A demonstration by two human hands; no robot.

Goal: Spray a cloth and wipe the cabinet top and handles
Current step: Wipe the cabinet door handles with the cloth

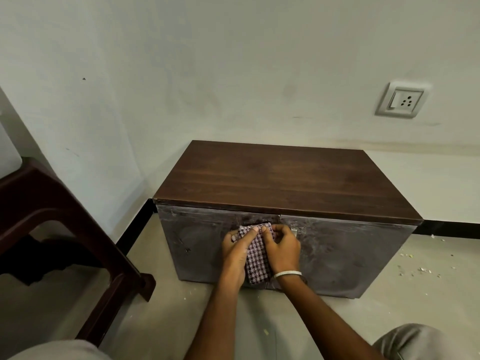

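Note:
A low cabinet stands against the wall, with a dark wood top (285, 178) and two dusty grey doors (345, 253). A folded purple-and-white checked cloth (255, 255) is pressed against the front where the two doors meet. My left hand (235, 252) grips the cloth's left side. My right hand (281, 246), with a white bangle on the wrist, holds its right side. A small metal handle (294, 232) peeks out just right of my right hand. The left door's handle is hidden under the cloth and hands. No spray bottle is in view.
A dark brown plastic chair (52, 229) stands to the left, close to the cabinet. A wall socket (401, 100) sits above and right. Small bits of debris (420, 268) lie on the grey floor at the right. My knees show at the bottom corners.

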